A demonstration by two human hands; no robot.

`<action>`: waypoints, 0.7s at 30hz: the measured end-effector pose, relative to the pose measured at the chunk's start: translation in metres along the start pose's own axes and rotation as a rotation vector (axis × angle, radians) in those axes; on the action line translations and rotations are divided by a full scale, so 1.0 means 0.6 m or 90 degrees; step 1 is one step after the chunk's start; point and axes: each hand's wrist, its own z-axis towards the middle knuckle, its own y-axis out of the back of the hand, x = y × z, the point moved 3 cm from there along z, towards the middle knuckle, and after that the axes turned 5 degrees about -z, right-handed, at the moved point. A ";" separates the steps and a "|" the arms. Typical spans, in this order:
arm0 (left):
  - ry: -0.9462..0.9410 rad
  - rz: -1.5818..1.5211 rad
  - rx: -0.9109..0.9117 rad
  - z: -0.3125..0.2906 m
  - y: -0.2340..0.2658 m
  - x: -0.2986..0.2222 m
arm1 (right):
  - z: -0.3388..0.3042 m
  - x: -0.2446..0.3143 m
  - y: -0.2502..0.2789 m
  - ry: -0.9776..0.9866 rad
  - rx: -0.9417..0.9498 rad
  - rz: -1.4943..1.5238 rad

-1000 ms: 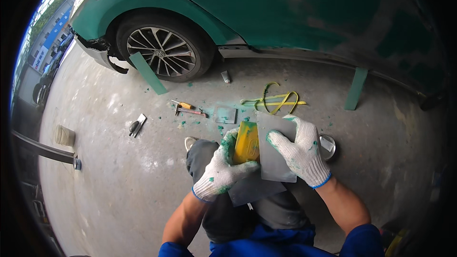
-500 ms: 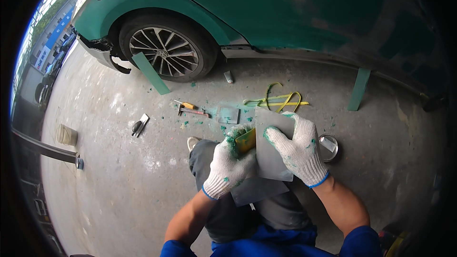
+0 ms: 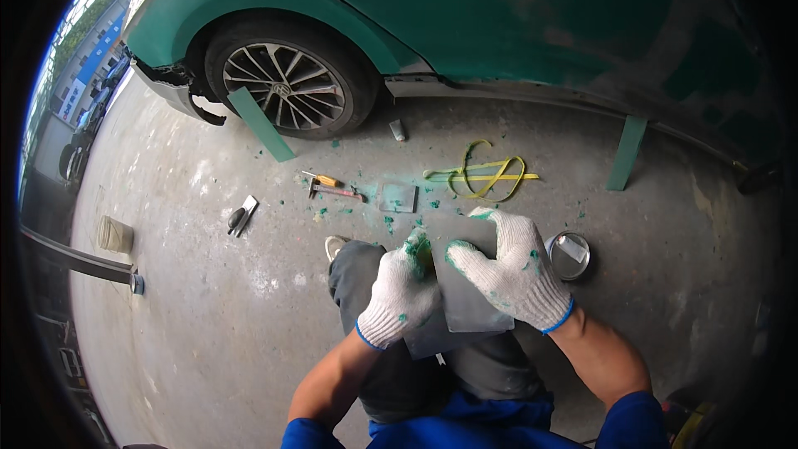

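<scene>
While your right hand (image 3: 514, 270) grips the grey sheet (image 3: 472, 287) with its thumb laid across the near face, your left hand (image 3: 404, 293) is curled around the yellow block (image 3: 427, 259), of which only a narrow strip shows beside the sheet's left edge. Most of your left fingers are hidden behind the block and sheet; those of your right are closed over the sheet's upper right part. The sheet and block are together above your lap, and a second grey sheet (image 3: 428, 344) lies beneath them across your trousers (image 3: 490, 362). Both white gloves carry green smears.

On the floor, a round tin (image 3: 578, 267) stands just beside your right hand. Beyond your hands lie a tangled yellow strap (image 3: 509, 193), a small flat plate (image 3: 397, 199) and an orange-handled screwdriver (image 3: 326, 180), near the green car (image 3: 490, 41).
</scene>
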 end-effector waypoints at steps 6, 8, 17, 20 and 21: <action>0.015 -0.153 -0.002 -0.008 0.010 -0.031 | -0.001 0.012 0.012 0.190 -0.014 -0.171; 0.009 -0.208 -0.051 -0.007 0.007 -0.022 | 0.000 0.016 0.019 0.228 -0.059 -0.270; -0.014 -0.042 0.005 0.002 -0.004 -0.026 | 0.002 0.011 0.006 -0.082 0.022 0.026; -0.104 0.026 0.006 -0.001 -0.002 -0.029 | 0.008 0.004 0.000 -0.113 0.078 0.133; -0.130 0.004 -0.001 -0.002 -0.002 -0.022 | 0.009 0.003 -0.002 -0.101 0.099 0.157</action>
